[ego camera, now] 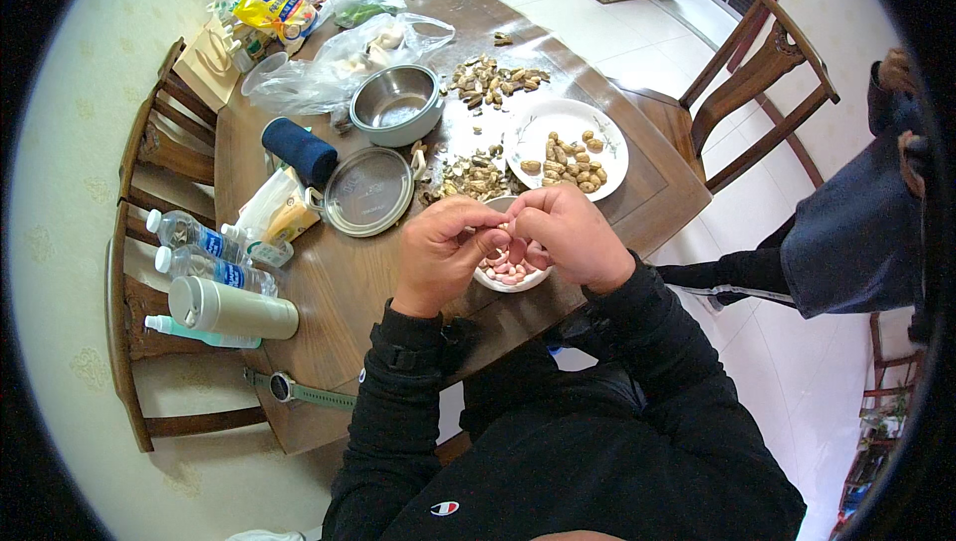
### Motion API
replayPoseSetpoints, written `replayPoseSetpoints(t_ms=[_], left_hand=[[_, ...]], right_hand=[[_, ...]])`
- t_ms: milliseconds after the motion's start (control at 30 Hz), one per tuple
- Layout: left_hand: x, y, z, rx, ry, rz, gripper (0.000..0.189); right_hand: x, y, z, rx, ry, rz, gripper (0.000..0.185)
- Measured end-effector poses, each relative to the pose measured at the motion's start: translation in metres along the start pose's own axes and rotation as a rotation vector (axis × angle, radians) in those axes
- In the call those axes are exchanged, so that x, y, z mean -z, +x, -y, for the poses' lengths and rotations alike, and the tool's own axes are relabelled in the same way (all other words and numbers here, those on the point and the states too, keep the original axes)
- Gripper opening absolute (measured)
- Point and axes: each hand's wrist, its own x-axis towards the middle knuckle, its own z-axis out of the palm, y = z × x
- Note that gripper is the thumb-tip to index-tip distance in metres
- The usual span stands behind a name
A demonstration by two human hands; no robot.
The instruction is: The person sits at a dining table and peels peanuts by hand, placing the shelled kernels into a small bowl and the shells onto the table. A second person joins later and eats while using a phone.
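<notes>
My left hand [448, 250] and my right hand [575, 235] meet at the fingertips above a white bowl [515, 286]. Pinched between them is a small pale peanut piece [505, 228], mostly hidden by the fingers. Pink shelled peanuts [508, 269] lie in the bowl, whose far side is partly covered by my hands. Just beyond, a white plate [549, 119] with a leaf pattern bears several unshelled peanuts [579, 168]. Broken peanut shells [474, 174] are heaped left of the plate, and a second shell heap [497, 82] lies farther back.
A steel-lined pot [396, 104], its lid [370, 191] and a dark blue cylinder [299, 149] stand left of the shells. Water bottles [216, 272], a pale green tumbler [235, 308] and a watch [282, 387] line the left edge. Another person [844, 235] is at the right.
</notes>
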Motion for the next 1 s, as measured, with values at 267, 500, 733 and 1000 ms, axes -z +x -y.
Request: replayPoseSetpoints(t_ms=[267, 500, 733, 1000], left_hand=[[0.002, 0.002, -0.001, -0.080, 0.103, -0.009, 0.014], [0.001, -0.001, 0.003, -0.023, 0.042, -0.033, 0.014], [0.001, -0.001, 0.001, -0.030, 0.032, -0.024, 0.016], [0.002, -0.001, 0.005, -0.074, 0.066, -0.019, 0.015]], right_hand=[[0.000, -0.001, 0.008, -0.002, -0.100, 0.028, 0.022], [0.003, -0.002, 0.006, -0.034, 0.092, 0.077, 0.023], [-0.001, -0.004, 0.009, -0.033, 0.004, 0.088, 0.014], [0.000, -0.006, 0.012, -0.048, -0.041, 0.079, 0.013]])
